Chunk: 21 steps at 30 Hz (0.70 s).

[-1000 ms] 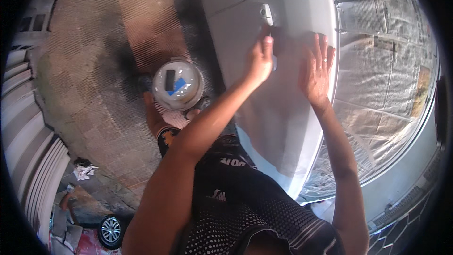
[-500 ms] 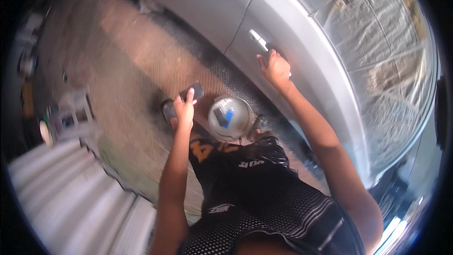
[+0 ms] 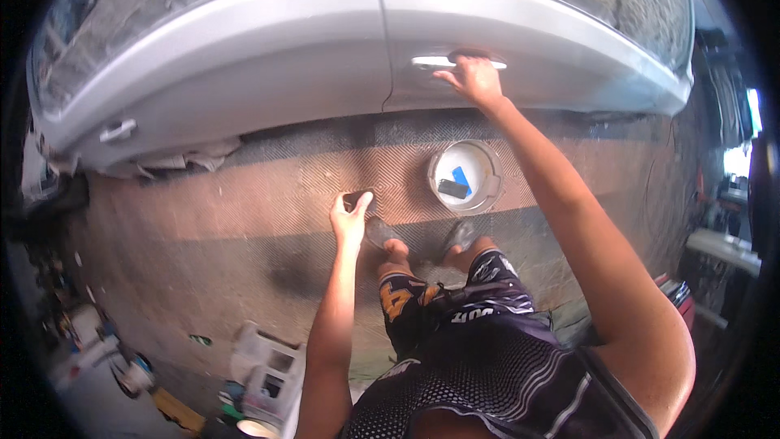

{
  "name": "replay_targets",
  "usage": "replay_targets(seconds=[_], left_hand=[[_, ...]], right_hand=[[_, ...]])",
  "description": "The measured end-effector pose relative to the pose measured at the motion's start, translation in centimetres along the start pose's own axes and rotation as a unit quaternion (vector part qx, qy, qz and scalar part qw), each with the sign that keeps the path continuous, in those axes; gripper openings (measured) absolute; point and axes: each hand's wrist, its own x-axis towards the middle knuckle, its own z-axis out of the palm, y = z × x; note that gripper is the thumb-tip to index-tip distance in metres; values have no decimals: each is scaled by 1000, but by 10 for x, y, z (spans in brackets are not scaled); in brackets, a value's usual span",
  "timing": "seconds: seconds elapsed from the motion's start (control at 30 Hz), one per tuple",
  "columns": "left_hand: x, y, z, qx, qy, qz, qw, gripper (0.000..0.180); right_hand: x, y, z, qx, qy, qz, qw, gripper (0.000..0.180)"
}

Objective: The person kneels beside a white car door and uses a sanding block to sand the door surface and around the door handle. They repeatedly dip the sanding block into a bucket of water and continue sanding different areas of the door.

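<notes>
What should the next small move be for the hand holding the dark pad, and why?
Probably bring the left hand with its dark pad up to the silver car door. The right hand already rests at the door handle, while the pad hangs in the air away from the panel, and the white bucket sits on the floor just below.

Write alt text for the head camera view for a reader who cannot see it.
Seen from above, a person's right hand rests at the door handle of a silver car, while the left hand holds a small dark block. A white bucket holding blue and black pieces stands on the patterned floor by their feet.
</notes>
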Motion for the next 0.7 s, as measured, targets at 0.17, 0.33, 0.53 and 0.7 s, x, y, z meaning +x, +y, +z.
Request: replay_targets(seconds=[0.17,0.33,0.53,0.7], left_hand=[[29,42,24,111,-86,147,979,26],[77,58,53,80,-134,177,972,21],[139,94,95,179,-252,344,887,20],[188,174,108,218,-227,701,640,20]], right_hand=[[-5,3,7,-6,1,5,1000,50],[-12,0,15,54,142,-20,988,43],[-19,10,34,26,251,-48,967,46],[-26,12,40,27,285,-45,957,47]])
